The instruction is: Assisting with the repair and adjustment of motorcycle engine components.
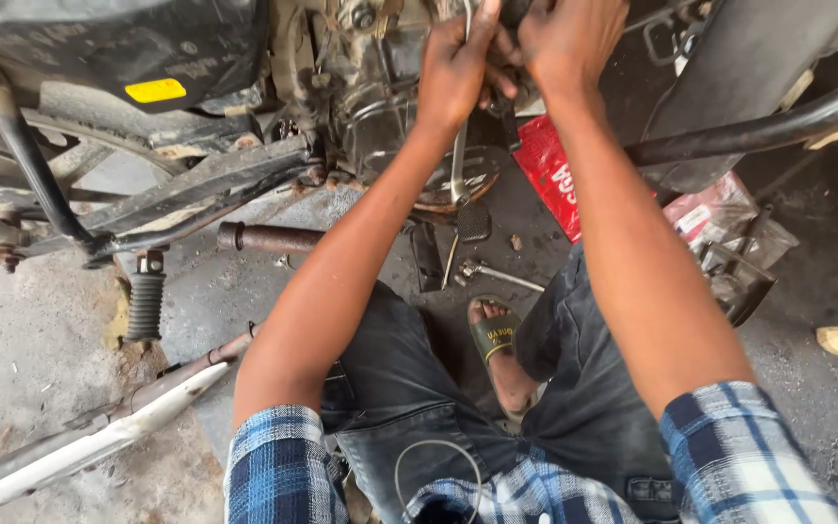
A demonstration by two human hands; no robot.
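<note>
Checked sleeves (pixel 283 466) sit closest to me, then my sandalled foot (pixel 499 340) on the grey floor (pixel 31 359). Below my grip, loose tools (pixel 482 272) and a red packet (pixel 553 180) lie on the ground. My left hand (pixel 458 73) is wrapped around a long metal spanner (pixel 458 160) hanging down from the motorcycle engine (pixel 366 92). Just beside it, my right hand (pixel 569 44) presses against the engine, fingers curled; what they pinch I cannot tell.

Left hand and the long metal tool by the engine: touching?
Touching. The head view shows the left hand closed around the metal tool, whose shaft hangs below the fist.
</note>
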